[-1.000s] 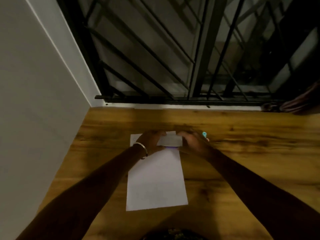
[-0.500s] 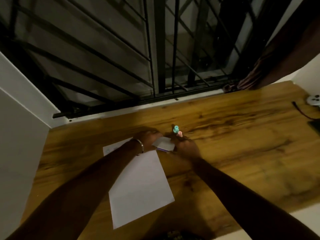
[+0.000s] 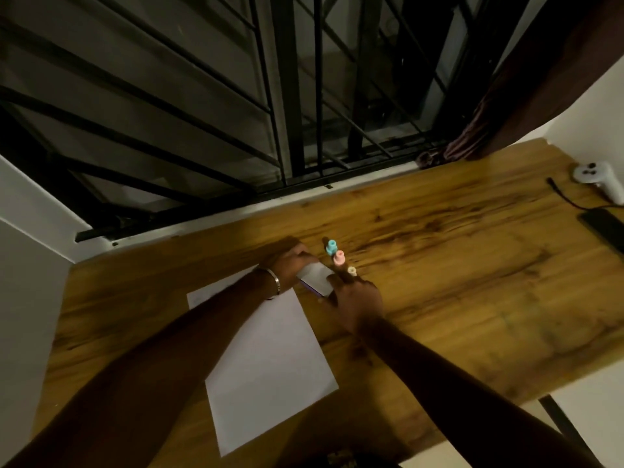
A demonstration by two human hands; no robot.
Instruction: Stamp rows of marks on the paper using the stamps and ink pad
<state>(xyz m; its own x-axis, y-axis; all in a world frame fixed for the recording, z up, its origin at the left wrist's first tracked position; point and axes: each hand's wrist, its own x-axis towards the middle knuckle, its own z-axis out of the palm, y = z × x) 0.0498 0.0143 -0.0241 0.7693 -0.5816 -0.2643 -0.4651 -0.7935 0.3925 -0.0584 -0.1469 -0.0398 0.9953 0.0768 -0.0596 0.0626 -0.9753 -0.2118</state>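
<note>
**Both hands on the ink pad at the far corner of the paper**

A white sheet of paper point(image 3: 266, 359) lies flat on the wooden table point(image 3: 472, 298), tilted so its long side runs from about 11 o'clock to 5 o'clock. No stamped marks can be made out on it in this dim light.

At the sheet's 1 o'clock corner sits a small pale rectangular case, taken to be the ink pad point(image 3: 316, 278). A dark edge shows along its near side; whether it is open or closed cannot be told.

The left hand point(image 3: 289, 265) (a metal bangle point(image 3: 274, 282) on the wrist) grips the pad's far-left end, fingers curled over it. The right hand point(image 3: 358, 298) touches the pad's right end with its fingertips; how firmly it grips cannot be told.

Three small stamps stand in a line just beyond the pad at 12 to 1 o'clock: a teal stamp point(image 3: 331, 246), a pink stamp point(image 3: 339, 257) and a cream stamp point(image 3: 352, 271), the last just beside the right fingers.

At the table's 2 o'clock end lie a white controller point(image 3: 597, 175) and a black device point(image 3: 604, 228) with a cable.
</note>
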